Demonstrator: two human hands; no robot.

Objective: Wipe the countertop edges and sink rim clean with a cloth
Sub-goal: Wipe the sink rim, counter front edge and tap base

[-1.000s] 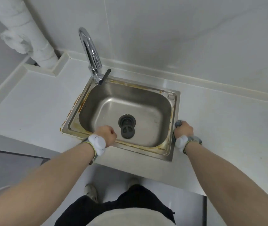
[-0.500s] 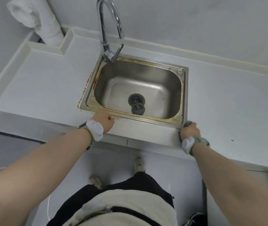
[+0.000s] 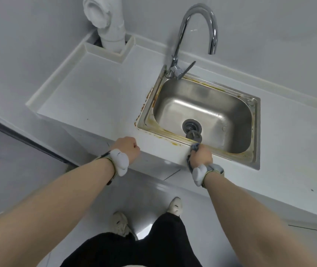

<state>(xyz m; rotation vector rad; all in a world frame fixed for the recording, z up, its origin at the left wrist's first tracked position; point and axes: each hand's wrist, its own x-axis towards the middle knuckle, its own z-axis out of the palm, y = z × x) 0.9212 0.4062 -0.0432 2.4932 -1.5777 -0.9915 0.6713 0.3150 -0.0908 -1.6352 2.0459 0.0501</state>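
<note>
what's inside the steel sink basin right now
Inside the stainless steel sink basin only a round dark drain strainer shows. Its near inner wall is hidden from this angle.

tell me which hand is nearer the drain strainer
Right. The right hand sits on the front edge just below the drain strainer; the left hand is farther left.

A: cam setup?
B: I've got one view only, head cam, wide-angle. Worn on the person's head, looks fwd + steeply down.
A: framing?
B: Sink [image 3: 202, 120] sits right of centre, faucet [image 3: 196, 35] at top, wall behind. Countertop [image 3: 96, 97] front edge runs diagonal, so the cam is rotated vs the counter. Both forearms enter from the bottom corners; legs + shoes [image 3: 175, 207] straight below the lens.
A: range?
B: Arm's reach. Edges bow from lens distortion.
A: overlap w/ other views?
B: No 2nd view to compare.
</note>
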